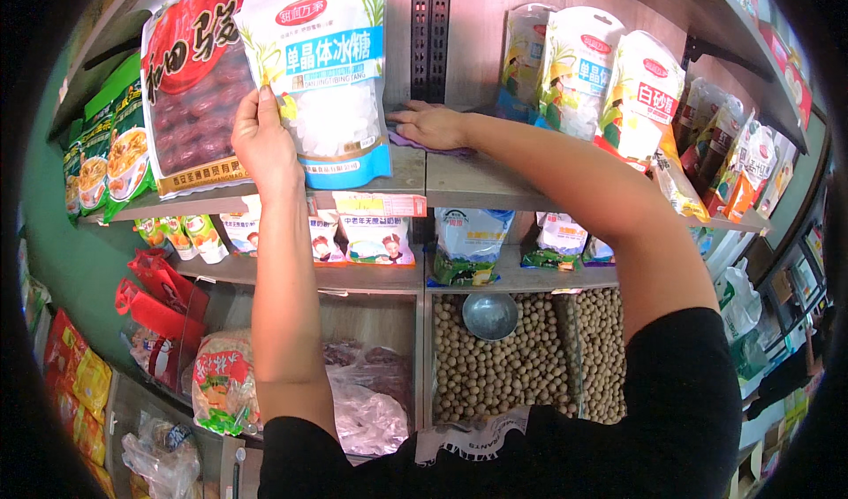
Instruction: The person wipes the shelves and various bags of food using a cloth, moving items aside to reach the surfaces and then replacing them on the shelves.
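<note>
My left hand (265, 135) grips the lower left edge of a bag of rock sugar (331, 108), white and blue with a clear window, upright above the shelf's front. Just behind it on the left stands a large red bag of dried dates (199, 108). My right hand (430, 125) lies palm down, fingers spread, on a purple cloth (424, 142) on the wooden shelf (490, 184), beside the black slotted upright. Its fingertips reach close to the right edge of the rock sugar bag, which partly hides the shelf behind.
More sugar bags (576, 68) stand to the right, near my forearm. Green food packets (126, 141) are at the left. Milk powder bags (377, 237) line the shelf below. Lower down, a metal bowl (490, 316) rests on round nuts in a bin. A person (788, 373) is at far right.
</note>
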Demonstrator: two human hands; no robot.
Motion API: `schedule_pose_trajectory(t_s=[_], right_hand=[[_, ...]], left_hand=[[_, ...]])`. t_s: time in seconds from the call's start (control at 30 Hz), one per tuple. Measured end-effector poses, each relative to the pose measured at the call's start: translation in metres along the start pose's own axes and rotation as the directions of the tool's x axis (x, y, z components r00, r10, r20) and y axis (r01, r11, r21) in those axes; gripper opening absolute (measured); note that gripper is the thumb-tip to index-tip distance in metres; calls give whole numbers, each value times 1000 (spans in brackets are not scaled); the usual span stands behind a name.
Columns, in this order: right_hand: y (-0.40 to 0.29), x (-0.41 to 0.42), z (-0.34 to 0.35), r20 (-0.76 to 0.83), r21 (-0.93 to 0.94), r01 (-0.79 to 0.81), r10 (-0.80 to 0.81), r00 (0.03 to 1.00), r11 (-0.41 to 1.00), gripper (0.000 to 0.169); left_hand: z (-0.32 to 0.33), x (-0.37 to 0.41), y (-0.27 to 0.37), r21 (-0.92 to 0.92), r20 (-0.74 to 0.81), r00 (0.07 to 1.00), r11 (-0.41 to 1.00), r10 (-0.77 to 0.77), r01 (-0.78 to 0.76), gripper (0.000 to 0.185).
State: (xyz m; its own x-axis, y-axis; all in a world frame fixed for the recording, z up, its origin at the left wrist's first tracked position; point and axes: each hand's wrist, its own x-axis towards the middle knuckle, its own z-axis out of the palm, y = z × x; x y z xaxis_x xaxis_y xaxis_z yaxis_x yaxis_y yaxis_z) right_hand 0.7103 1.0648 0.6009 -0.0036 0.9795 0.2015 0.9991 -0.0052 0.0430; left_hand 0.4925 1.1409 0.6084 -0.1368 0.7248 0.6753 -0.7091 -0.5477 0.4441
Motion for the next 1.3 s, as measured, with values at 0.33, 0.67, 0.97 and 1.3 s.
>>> schedule_pose_trajectory(t_s=[0.33, 0.67, 0.97, 1.3], right_hand=[[65, 19, -5, -59, -93, -115, 110, 992, 989, 44], [99, -8, -13, 257, -581, -166, 373, 892, 797, 34], [70, -48, -16, 142, -358, -249, 316, 938, 900, 42], [-11, -128, -43, -19, 55, 6, -5, 1000, 998, 41]], left_hand=[[-1, -5, 1, 111, 37, 998, 992, 57, -61, 20], [5, -12, 4, 382, 35, 991, 915, 129, -133, 21], [12, -15, 3, 568, 32, 969, 793, 246, -220, 20], [7, -12, 2, 675, 66, 950, 687, 306, -268, 19]])
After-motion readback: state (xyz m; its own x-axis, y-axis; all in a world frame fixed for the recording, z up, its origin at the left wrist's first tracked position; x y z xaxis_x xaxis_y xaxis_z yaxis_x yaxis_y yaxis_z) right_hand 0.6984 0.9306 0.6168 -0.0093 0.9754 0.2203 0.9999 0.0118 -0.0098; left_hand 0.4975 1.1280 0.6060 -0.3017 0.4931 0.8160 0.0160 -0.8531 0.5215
